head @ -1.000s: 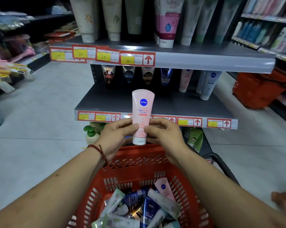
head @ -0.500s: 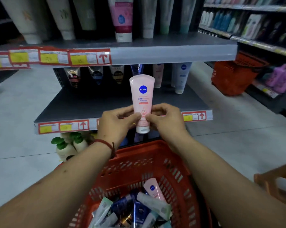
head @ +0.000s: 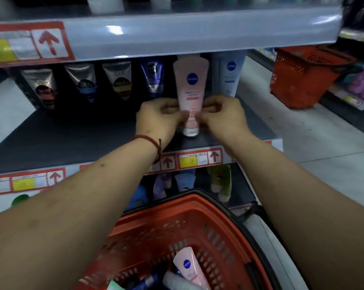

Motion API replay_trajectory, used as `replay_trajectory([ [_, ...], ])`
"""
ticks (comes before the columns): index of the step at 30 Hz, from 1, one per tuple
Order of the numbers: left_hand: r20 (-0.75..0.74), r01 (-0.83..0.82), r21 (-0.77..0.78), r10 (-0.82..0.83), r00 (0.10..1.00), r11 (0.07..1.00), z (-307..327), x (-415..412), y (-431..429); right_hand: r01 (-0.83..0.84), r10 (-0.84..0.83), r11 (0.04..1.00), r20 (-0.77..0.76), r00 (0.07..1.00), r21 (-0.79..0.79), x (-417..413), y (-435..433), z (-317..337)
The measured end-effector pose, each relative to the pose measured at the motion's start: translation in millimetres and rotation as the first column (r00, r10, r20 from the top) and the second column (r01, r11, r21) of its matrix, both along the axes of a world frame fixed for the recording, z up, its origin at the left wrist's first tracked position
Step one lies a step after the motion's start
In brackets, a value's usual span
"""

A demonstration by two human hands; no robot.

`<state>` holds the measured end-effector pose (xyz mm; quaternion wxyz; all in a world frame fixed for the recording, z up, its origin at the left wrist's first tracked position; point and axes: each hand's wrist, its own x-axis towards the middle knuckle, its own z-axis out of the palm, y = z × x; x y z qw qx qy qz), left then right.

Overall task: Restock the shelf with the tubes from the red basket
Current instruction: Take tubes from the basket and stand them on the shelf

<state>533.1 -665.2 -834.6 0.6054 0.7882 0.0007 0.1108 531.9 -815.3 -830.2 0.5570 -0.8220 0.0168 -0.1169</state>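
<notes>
The left hand (head: 158,120) and right hand (head: 223,118) pinch the lower part of a pink tube (head: 190,84) from either side, fingers curled. The tube stands upright, long axis vertical, cap down, crimped end up, label facing the viewer. It is over the shelf (head: 72,135) near its front edge, right of middle; whether the cap touches is unclear. Restocking seems far from finished: the red basket (head: 198,208) below holds several more tubes (head: 187,266).

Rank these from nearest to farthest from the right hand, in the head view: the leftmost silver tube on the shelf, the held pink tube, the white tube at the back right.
1. The pink tube: pinched low down by the right hand.
2. The white tube: just behind that hand, back right of the shelf.
3. The leftmost silver tube: far left of the back row.
</notes>
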Motion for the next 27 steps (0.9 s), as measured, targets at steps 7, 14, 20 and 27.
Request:
replay_trajectory([
  [7, -0.093, 0.055, 0.007, -0.055, 0.994, 0.998, -18, 60, -12, 0.071, -0.050, 0.974, 0.103, 0.993, -0.215, 50, -10, -14],
  [14, -0.187, 0.118, -0.072, -0.130, 0.974, 0.990, -25, 90, -9, 0.045, -0.035, 0.978, 0.050, 0.998, -0.203, 86, -8, -32],
  [20, -0.195, 0.115, -0.060, -0.125, 0.973, 0.991, -34, 92, -9, 0.066, -0.066, 0.984, 0.007, 0.998, -0.166, 91, -13, -41],
  [27, -0.263, 0.163, 0.015, -0.153, 0.953, 0.987, -31, 98, 0, 0.073, -0.078, 0.987, -0.030, 0.997, -0.143, 89, -13, -38],
])
